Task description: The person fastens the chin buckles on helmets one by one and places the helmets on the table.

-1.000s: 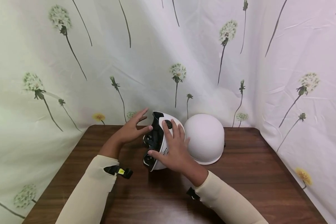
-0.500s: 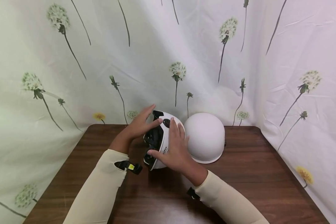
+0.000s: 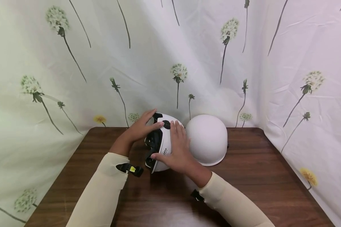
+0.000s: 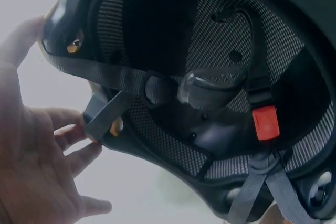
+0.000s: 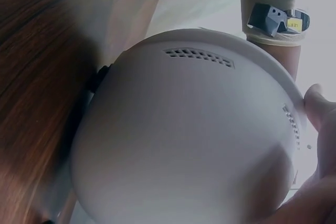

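A white helmet (image 3: 165, 138) stands tilted on the table, its hollow side turned left. In the left wrist view its dark inside (image 4: 218, 40) shows mesh padding, grey straps (image 4: 126, 77) and a red buckle (image 4: 265, 123). My right hand (image 3: 179, 153) holds its near side, thumb at the rim and fingers over the shell. My left hand (image 3: 140, 128) touches the far side of the rim with spread, fairly straight fingers; the thumb lies near a round black piece (image 3: 166, 125). The right wrist view shows the smooth shell (image 5: 184, 129) with slotted vents. My right palm is hidden.
A second white helmet (image 3: 206, 138) sits dome up, close to the right of the held one. Both are towards the back of the dark wooden table (image 3: 253, 176). A flower-printed cloth (image 3: 153, 63) hangs behind it and at its sides.
My left hand has moved right, from beside the helmet to its rim, and its thumb now overlaps the shell. The held helmet has shifted slightly left with my right hand on it.
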Demonstrator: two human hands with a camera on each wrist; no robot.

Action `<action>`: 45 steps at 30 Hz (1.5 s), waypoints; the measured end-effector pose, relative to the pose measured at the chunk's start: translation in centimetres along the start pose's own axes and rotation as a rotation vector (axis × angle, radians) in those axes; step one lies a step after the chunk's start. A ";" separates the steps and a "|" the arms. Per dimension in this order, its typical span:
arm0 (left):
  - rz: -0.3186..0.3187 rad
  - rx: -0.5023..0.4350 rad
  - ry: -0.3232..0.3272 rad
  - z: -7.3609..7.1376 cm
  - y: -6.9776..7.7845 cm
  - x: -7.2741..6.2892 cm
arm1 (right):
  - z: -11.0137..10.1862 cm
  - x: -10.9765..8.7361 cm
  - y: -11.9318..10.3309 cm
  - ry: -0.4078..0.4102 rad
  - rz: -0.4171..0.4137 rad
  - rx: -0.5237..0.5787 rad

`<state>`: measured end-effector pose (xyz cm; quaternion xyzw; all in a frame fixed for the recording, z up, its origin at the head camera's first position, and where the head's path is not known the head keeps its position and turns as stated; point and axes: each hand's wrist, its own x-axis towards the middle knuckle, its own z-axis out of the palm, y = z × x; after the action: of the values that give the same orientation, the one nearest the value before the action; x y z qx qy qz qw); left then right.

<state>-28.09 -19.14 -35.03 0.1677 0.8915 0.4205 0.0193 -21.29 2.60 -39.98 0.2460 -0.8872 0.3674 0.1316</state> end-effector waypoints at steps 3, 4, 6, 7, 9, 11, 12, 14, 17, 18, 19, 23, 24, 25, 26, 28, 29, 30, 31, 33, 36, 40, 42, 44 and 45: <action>0.001 -0.008 0.013 -0.1 -0.4 -0.1 | 0.0 -0.1 0.6 -0.012 0.022 0.035; 0.002 -0.009 0.017 -0.2 -0.6 0.0 | 0.0 -0.2 0.8 -0.016 0.032 0.047; 0.007 -0.016 0.023 -0.3 -0.9 0.0 | 0.0 -0.2 1.2 -0.023 0.050 0.082; 0.013 -0.022 0.027 -0.3 -1.0 0.0 | 0.0 -0.3 1.4 -0.027 0.059 0.098; 0.027 -0.035 0.026 -0.4 -1.1 0.0 | 0.0 -0.3 1.7 -0.032 0.070 0.121; 0.035 -0.051 0.023 -0.5 -1.2 0.0 | -0.1 -0.2 1.9 -0.037 0.079 0.134; 0.038 -0.058 0.022 -0.5 -1.3 0.0 | -0.1 -0.2 1.9 -0.040 0.087 0.139; 0.045 -0.073 0.021 -0.6 -1.4 0.0 | -0.2 -0.2 2.0 -0.046 0.101 0.147; 0.059 -0.081 0.026 -0.6 -1.7 0.0 | -0.2 -0.2 2.2 -0.058 0.128 0.157; 0.063 -0.086 0.026 -0.7 -1.7 0.0 | -0.2 -0.2 2.2 -0.059 0.136 0.167; 0.067 -0.091 0.027 -0.7 -1.8 -0.1 | -0.1 -0.2 2.3 -0.061 0.143 0.174; 0.075 -0.115 0.027 -0.7 -2.2 -0.1 | 0.1 -0.2 2.6 -0.057 0.171 0.208; 0.076 -0.125 0.028 -0.7 -2.3 -0.2 | 0.1 -0.2 2.6 -0.056 0.176 0.217; 0.079 -0.132 0.031 -0.7 -2.4 -0.1 | 0.2 -0.2 2.6 -0.056 0.179 0.224; 0.081 -0.141 0.034 -0.6 -2.6 -0.1 | 0.3 -0.2 2.6 -0.054 0.181 0.231; 0.090 -0.156 0.032 -0.6 -2.9 0.0 | 0.4 -0.3 2.6 -0.053 0.189 0.244; 0.094 -0.161 0.029 -0.6 -3.0 -0.1 | 0.4 -0.3 2.6 -0.053 0.195 0.252; 0.094 -0.172 0.025 -0.6 -3.1 -0.1 | 0.5 -0.3 2.6 -0.054 0.200 0.258; 0.098 -0.189 0.018 -0.6 -3.2 -0.1 | 0.5 -0.4 2.6 -0.055 0.205 0.265; 0.095 -0.218 0.006 -0.6 -3.5 -0.3 | 0.5 -0.4 2.6 -0.056 0.210 0.273; 0.079 -0.246 -0.005 -0.9 -3.9 -0.6 | 0.6 -0.5 2.7 -0.064 0.210 0.277; 0.062 -0.273 -0.007 -1.2 -4.5 -1.1 | 1.0 -0.5 2.8 -0.041 0.170 0.275; 0.075 -0.301 -0.008 -1.3 -4.9 -1.2 | 1.3 -0.4 2.8 -0.025 0.136 0.296; 0.088 -0.321 -0.009 -1.4 -5.1 -1.3 | 1.6 -0.3 2.8 -0.008 0.105 0.320; 0.099 -0.330 -0.012 -1.5 -5.1 -1.3 | 1.8 -0.2 2.7 -0.003 0.094 0.334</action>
<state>-28.54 -23.67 -38.12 0.2084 0.8009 0.5605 0.0311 -22.64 3.09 -42.90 0.2232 -0.8247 0.5150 0.0703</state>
